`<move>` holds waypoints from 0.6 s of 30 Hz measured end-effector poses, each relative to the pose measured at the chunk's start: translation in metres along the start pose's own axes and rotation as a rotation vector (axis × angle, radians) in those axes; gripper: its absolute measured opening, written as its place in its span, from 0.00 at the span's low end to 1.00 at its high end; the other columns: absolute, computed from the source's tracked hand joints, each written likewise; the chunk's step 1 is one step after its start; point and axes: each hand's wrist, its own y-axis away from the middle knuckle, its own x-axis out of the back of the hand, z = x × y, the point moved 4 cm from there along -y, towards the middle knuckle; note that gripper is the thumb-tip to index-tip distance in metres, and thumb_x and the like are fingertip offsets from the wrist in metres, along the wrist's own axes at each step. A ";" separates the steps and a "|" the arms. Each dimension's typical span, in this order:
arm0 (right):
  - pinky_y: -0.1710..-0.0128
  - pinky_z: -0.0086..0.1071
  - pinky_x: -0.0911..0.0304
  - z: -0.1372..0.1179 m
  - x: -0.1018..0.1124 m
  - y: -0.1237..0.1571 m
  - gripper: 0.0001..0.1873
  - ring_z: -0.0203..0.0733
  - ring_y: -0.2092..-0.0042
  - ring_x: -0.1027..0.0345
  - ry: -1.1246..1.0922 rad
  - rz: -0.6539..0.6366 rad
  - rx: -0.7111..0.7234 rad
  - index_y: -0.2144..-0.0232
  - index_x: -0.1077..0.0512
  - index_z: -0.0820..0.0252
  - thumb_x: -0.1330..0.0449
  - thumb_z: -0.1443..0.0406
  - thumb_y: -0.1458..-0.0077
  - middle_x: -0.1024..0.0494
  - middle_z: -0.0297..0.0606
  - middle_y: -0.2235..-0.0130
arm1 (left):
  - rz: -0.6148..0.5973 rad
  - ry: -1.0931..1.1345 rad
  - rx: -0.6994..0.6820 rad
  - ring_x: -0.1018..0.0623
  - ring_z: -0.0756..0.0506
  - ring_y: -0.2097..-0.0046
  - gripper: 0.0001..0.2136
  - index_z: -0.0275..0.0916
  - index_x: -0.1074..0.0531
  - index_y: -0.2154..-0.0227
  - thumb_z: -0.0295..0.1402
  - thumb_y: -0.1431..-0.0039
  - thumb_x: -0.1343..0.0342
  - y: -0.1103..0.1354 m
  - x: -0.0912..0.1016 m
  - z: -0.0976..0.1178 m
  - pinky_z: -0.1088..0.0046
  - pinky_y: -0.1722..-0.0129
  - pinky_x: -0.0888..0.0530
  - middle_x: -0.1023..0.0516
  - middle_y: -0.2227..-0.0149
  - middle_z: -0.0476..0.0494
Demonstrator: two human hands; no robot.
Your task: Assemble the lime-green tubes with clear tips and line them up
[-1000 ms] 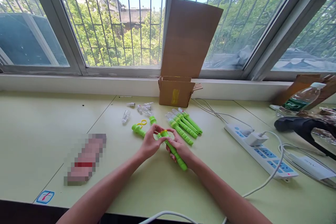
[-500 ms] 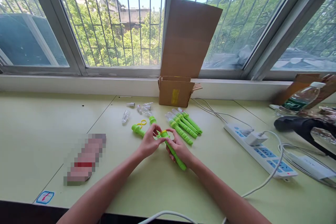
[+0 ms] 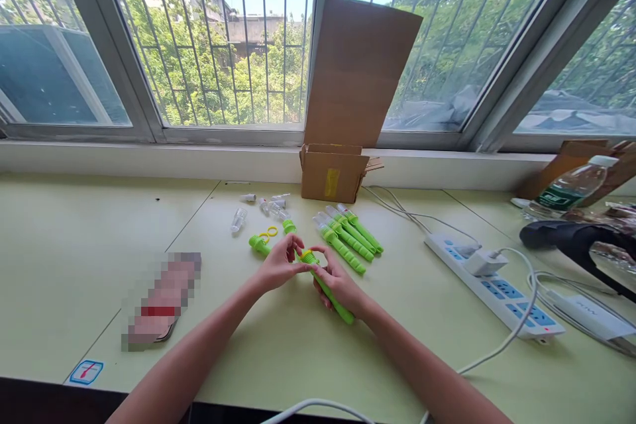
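I see my right hand (image 3: 338, 283) wrapped around a green tube (image 3: 330, 291) near the middle of the desk (image 3: 74, 245), while my left hand (image 3: 279, 264) pinches its ribbed top end with closed fingertips. Just beyond lie 4 finished green tubes (image 3: 348, 235) in a row and a yellow ring (image 3: 271, 232). At the desk's far edge stands an open cardboard box (image 3: 332, 172).

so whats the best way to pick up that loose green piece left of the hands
Grip the green piece across its thin ribbed stem, coming from above. It lies flat on the table with a wide collar at its far end, and the stem is narrower and clear of the yellow ring and the left hand.
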 end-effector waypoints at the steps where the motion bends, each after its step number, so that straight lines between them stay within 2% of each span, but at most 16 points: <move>1: 0.91 0.21 0.48 -0.001 0.000 0.000 0.26 0.30 0.88 0.46 0.002 0.001 -0.004 0.47 0.48 0.50 0.49 0.50 0.45 0.35 0.22 0.81 | 0.002 -0.002 -0.001 0.39 0.54 0.73 0.19 0.38 0.36 0.68 0.43 0.58 0.35 0.000 0.000 0.000 0.76 0.73 0.38 0.36 0.71 0.52; 11: 0.92 0.21 0.48 0.001 0.001 0.000 0.26 0.30 0.88 0.45 0.000 -0.011 -0.005 0.47 0.48 0.51 0.49 0.50 0.45 0.35 0.22 0.81 | -0.034 -0.047 -0.019 0.35 0.52 0.72 0.20 0.38 0.33 0.67 0.45 0.59 0.35 -0.002 0.001 -0.005 0.75 0.73 0.36 0.33 0.72 0.51; 18: 0.91 0.21 0.47 0.001 0.002 0.000 0.26 0.29 0.88 0.45 -0.005 0.003 -0.016 0.47 0.47 0.50 0.48 0.50 0.45 0.35 0.21 0.81 | 0.000 -0.130 -0.078 0.32 0.50 0.69 0.19 0.38 0.31 0.66 0.45 0.56 0.36 0.000 0.001 -0.002 0.72 0.68 0.33 0.28 0.68 0.48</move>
